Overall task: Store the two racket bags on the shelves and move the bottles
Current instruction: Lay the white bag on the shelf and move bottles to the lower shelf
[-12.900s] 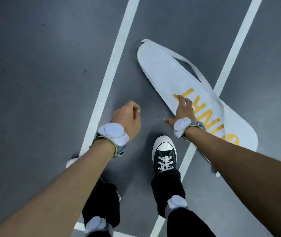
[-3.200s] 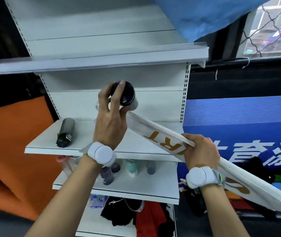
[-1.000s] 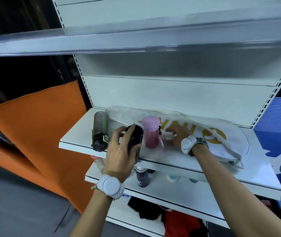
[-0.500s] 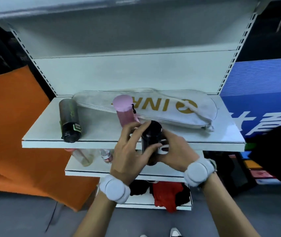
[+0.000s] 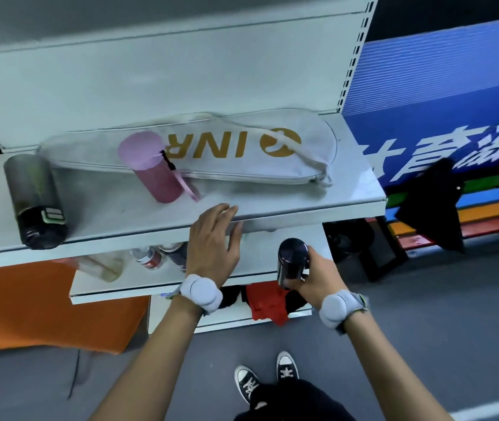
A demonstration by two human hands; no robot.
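A white racket bag (image 5: pixel 242 147) with gold lettering lies along the back of the upper shelf (image 5: pixel 303 205). In front of it a pink bottle (image 5: pixel 154 171) stands tilted, and a grey-green bottle with a black cap (image 5: pixel 34 202) is at the shelf's left end. My right hand (image 5: pixel 315 271) is shut on a black bottle (image 5: pixel 290 262), held upright in front of the lower shelf (image 5: pixel 260 253). My left hand (image 5: pixel 215 238) is open, fingers spread, just below the upper shelf's front edge, holding nothing.
Several bottles (image 5: pixel 148 259) sit at the left of the lower shelf. Red and black clothes (image 5: pixel 266 302) lie on the bottom shelf. An orange mat (image 5: pixel 44 311) leans at the left, a blue banner (image 5: pixel 442 95) and a black garment (image 5: pixel 433 208) are at the right.
The black bottle passed from both hands to my right hand alone and dropped to the lower shelf's level. My left hand let go and opened near the upper shelf edge.
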